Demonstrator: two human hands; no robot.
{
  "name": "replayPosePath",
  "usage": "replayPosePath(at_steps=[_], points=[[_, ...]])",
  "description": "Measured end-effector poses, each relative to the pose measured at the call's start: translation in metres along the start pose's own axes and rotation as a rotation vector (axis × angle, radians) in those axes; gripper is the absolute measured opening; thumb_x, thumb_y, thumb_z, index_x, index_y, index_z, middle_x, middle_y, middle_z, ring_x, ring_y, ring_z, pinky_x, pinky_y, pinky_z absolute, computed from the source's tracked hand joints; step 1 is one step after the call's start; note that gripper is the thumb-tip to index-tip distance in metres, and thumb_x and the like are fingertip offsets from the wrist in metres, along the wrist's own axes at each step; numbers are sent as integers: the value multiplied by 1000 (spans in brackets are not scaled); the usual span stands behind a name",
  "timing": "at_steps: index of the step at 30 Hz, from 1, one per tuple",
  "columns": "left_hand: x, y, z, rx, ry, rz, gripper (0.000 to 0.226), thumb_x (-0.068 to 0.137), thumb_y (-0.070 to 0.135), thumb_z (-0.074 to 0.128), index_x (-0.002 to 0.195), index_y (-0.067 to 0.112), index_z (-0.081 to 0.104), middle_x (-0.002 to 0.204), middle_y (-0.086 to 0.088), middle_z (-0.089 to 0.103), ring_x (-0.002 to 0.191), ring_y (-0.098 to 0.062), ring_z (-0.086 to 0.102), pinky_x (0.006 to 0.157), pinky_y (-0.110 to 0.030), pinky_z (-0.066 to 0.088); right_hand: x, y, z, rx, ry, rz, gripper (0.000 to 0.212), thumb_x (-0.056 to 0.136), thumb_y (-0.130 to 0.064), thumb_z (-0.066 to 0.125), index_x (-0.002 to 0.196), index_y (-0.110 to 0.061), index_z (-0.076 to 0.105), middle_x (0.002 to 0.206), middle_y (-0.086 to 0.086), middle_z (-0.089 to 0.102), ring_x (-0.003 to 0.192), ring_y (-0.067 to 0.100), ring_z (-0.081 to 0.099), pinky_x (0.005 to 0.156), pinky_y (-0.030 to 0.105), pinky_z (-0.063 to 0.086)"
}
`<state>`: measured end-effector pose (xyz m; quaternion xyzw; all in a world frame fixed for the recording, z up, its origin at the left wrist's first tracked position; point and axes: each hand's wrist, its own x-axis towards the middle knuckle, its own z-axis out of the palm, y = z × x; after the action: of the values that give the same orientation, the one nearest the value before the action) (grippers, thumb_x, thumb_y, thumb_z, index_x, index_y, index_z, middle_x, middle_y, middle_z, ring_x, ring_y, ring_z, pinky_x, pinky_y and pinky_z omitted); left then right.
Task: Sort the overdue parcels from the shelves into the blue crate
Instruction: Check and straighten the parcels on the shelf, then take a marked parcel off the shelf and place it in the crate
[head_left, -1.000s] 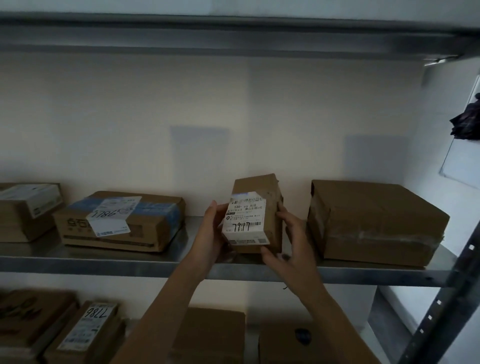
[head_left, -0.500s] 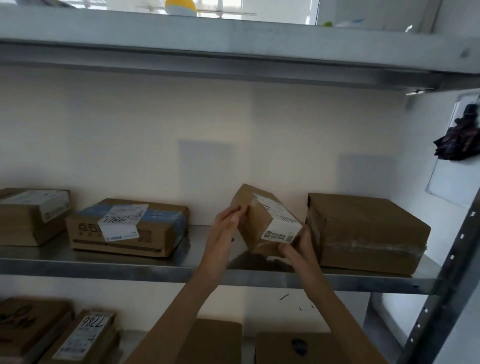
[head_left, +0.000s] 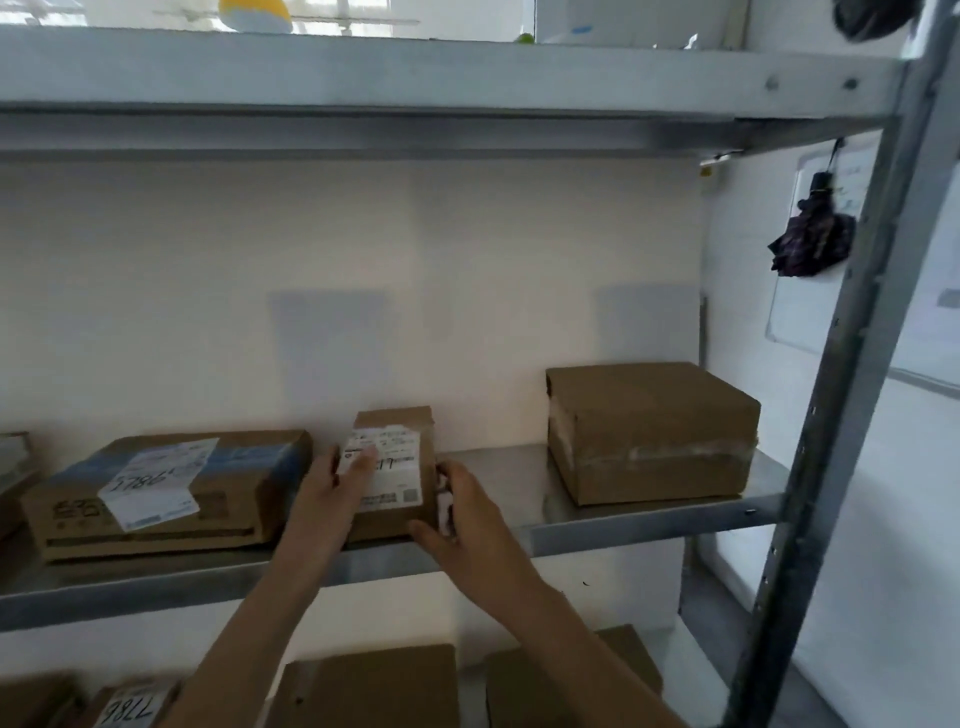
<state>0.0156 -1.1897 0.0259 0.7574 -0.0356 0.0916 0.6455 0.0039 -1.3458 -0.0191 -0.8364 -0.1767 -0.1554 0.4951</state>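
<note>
A small brown cardboard parcel (head_left: 399, 470) with a white label stands on the metal shelf (head_left: 613, 525), just right of a flat box with a blue stripe and a label reading 7786 (head_left: 161, 488). My left hand (head_left: 332, 493) lies against the small parcel's left side, fingers over its label. My right hand (head_left: 457, 514) grips its right lower edge. A larger plain brown box (head_left: 649, 431) sits further right on the same shelf. The blue crate is not in view.
The shelf below holds more brown boxes (head_left: 374, 686), one labelled 7786 (head_left: 130, 709). A grey steel upright (head_left: 831, 415) stands at the right. A folded dark umbrella (head_left: 813, 239) hangs on the wall beyond it. Another shelf (head_left: 415, 78) runs overhead.
The small parcel was held up and tilted in both hands; now it stands lower, on the shelf next to the blue-striped box. The view has shifted upward and leftward.
</note>
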Motion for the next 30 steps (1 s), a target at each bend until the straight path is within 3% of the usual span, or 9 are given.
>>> replayPosePath(at_steps=[3, 6, 8, 12, 16, 19, 21, 23, 30], points=[[-12, 10, 15, 260, 204, 285, 60, 91, 57, 44, 144, 32, 31, 149, 0, 38, 130, -19, 45, 106, -40, 42, -13, -6, -33, -48, 110, -39, 57, 93, -36, 60, 141, -30, 31, 143, -14, 39, 128, -7, 37, 102, 1, 26], [-24, 31, 45, 227, 209, 622, 52, 95, 52, 37, 143, 31, 35, 146, 16, 37, 134, -2, 34, 111, -22, 27, -24, -7, -89, -144, 432, -133, 56, 93, -29, 62, 140, -26, 32, 140, -13, 40, 128, -7, 36, 105, 4, 26], [-26, 42, 79, 95, 133, 609, 47, 97, 45, 37, 140, 27, 42, 142, 19, 41, 130, 7, 36, 107, -9, 26, -29, 1, -130, -206, 632, -145, 59, 91, -32, 61, 142, -21, 35, 144, -4, 43, 132, 5, 38, 109, 18, 31], [-20, 40, 152, -95, -60, 376, 44, 100, 36, 40, 144, 27, 38, 142, 20, 38, 132, 6, 33, 113, -21, 26, -37, 31, -200, -283, 842, -14, 63, 87, -49, 56, 142, -26, 36, 155, 1, 33, 143, 17, 28, 114, 31, 22], [-9, 42, 201, -164, -138, 156, 52, 100, 42, 36, 149, 26, 26, 147, 10, 34, 135, -4, 31, 108, -20, 24, -34, 65, -236, -125, 744, 126, 81, 83, -55, 58, 150, -24, 25, 158, -4, 25, 144, 15, 26, 115, 33, 23], [-7, 46, 221, -225, -96, 54, 53, 99, 47, 32, 149, 31, 23, 130, 8, 41, 119, -10, 42, 97, -26, 35, -32, 87, -245, 51, 573, 221, 83, 84, -54, 58, 151, -28, 16, 155, -4, 29, 138, 18, 37, 109, 32, 37], [-10, 42, 228, -240, -41, 8, 54, 97, 52, 32, 147, 31, 25, 127, 8, 43, 112, -10, 44, 90, -25, 36, -31, 97, -246, 143, 467, 264, 71, 91, -47, 56, 148, -27, 19, 140, -6, 42, 117, 12, 52, 86, 9, 46], [-14, 36, 231, -233, -24, -10, 57, 95, 57, 32, 144, 30, 31, 127, 7, 48, 111, -12, 48, 85, -23, 39, -31, 101, -245, 187, 397, 276, 63, 93, -45, 53, 145, -26, 23, 125, -10, 47, 101, 4, 55, 68, 2, 42], [-19, 30, 220, -136, -51, 5, 62, 87, 64, 40, 137, 27, 43, 126, 6, 56, 111, -9, 56, 97, -31, 46, -35, 97, -245, 220, 397, 260, 64, 90, -51, 53, 143, -23, 31, 123, -9, 49, 105, 10, 52, 80, 16, 42]])
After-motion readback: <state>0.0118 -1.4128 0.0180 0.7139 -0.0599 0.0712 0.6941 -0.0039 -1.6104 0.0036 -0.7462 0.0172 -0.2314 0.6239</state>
